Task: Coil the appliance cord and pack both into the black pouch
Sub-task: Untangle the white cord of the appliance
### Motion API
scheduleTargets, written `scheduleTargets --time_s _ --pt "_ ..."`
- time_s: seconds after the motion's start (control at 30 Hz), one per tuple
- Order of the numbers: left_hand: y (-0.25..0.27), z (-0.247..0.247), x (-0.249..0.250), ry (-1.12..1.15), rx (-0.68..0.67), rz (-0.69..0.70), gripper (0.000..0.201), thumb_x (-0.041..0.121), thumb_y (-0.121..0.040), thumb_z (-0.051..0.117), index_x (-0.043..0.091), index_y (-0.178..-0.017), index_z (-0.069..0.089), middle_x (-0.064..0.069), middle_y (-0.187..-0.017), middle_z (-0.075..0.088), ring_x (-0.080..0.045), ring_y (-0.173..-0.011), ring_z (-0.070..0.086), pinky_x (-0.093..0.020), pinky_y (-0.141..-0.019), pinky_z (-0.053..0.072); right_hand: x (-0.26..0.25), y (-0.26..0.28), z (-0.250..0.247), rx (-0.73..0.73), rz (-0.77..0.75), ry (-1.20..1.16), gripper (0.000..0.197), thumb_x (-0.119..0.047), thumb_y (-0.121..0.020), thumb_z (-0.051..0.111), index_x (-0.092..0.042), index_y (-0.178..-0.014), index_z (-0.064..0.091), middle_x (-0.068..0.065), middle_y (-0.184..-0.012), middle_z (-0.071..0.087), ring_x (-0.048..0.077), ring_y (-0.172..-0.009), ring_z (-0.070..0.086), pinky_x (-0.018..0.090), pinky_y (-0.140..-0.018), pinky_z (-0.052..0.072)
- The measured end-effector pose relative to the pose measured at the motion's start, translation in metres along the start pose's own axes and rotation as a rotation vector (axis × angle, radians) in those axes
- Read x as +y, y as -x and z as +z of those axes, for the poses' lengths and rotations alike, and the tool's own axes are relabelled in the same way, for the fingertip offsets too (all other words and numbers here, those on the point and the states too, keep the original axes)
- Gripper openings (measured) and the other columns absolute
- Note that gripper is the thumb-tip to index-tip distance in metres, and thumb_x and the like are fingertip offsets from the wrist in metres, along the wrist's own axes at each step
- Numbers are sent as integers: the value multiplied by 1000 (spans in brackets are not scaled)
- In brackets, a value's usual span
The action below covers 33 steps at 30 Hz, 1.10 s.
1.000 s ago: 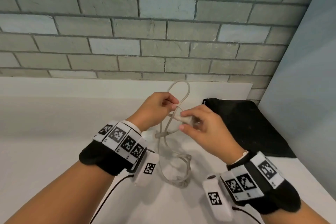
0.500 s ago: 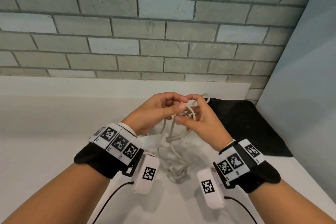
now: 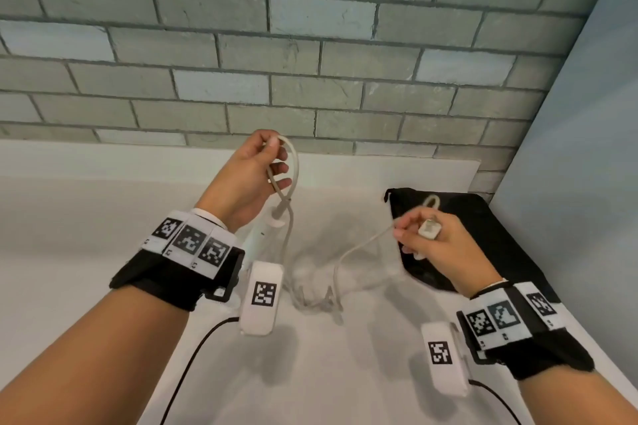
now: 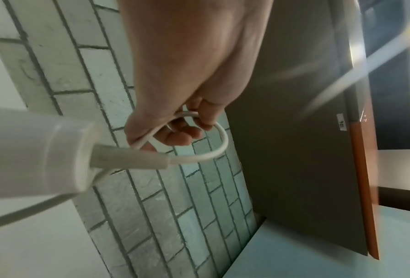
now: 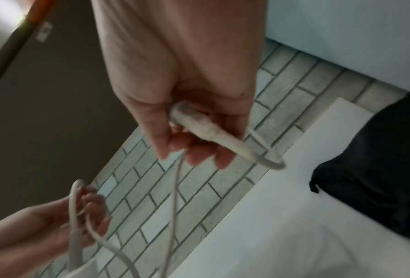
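My left hand [image 3: 272,166] is raised near the back wall and grips a small loop of the white cord [image 3: 293,162]; the loop [image 4: 213,148] curls round its fingers. The white appliance [image 3: 262,235] hangs under that hand by its cord stub [image 4: 128,158]. My right hand [image 3: 424,235] is out to the right above the black pouch [image 3: 490,228], holding the cord's plug end [image 5: 194,122] and pinching the cord [image 3: 366,245]. Slack cord sags between the hands to a loose heap [image 3: 317,300] on the table.
The white table [image 3: 86,252] runs up to a grey brick wall [image 3: 310,62]. A pale blue side panel [image 3: 580,148] closes the right side, right behind the pouch. Black sensor cables [image 3: 193,355] trail from both wristbands.
The hands were together at the middle working the cord. They have now moved apart: the left went up and back with a loop, the right drew the plug end rightward over the pouch.
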<state>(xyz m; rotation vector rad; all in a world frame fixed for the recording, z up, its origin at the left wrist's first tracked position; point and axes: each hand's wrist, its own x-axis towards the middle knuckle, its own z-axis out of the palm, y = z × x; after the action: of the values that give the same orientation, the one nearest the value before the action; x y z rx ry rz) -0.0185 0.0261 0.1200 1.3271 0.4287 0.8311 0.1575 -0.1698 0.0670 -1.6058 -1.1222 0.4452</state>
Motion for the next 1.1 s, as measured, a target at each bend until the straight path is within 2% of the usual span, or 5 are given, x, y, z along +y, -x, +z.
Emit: scheduleTargets --time_s 0.2,0.5,0.6,0.83,1.1 --pt "0 1 5 88 62 -24 30 20 -98 33 18 -72 48 3 -71 50 -14 -69 49 -35 -72 37 0 5 4 -621 243 507 30 -34 -78 68 -22 -105 63 -3 -83 61 10 -77 59 15 -73 47" --pt "20 16 7 -121 -86 -6 24 22 -88 55 19 -68 43 3 -78 49 -12 -71 51 -47 -89 47 19 0 75 -607 238 890 57 -50 -85 51 -11 -126 49 9 -119 54 25 -113 51 32 -93 39" --pt "31 20 -3 -240 -280 13 21 21 -73 61 26 -60 45 3 -72 46 -9 -63 47 -33 -74 45 33 6 91 -724 347 1021 41 -47 -85 53 -7 -91 59 14 -108 66 25 -83 62 30 -77 44" --pt "54 20 -41 -864 -788 -19 23 30 -61 62 27 -62 39 8 -64 38 -10 -63 35 -28 -59 28 27 -24 47 -316 183 716 19 -20 -86 56 -12 -69 53 4 -69 56 17 -70 48 24 -62 33" --pt "59 0 -97 -1705 -734 83 40 57 -71 61 20 -79 49 7 -82 42 -19 -87 39 -30 -86 26 -30 -20 -5 -50 81 -127 18 -15 -92 49 -10 -75 54 -5 -55 54 9 -52 48 18 -53 40"
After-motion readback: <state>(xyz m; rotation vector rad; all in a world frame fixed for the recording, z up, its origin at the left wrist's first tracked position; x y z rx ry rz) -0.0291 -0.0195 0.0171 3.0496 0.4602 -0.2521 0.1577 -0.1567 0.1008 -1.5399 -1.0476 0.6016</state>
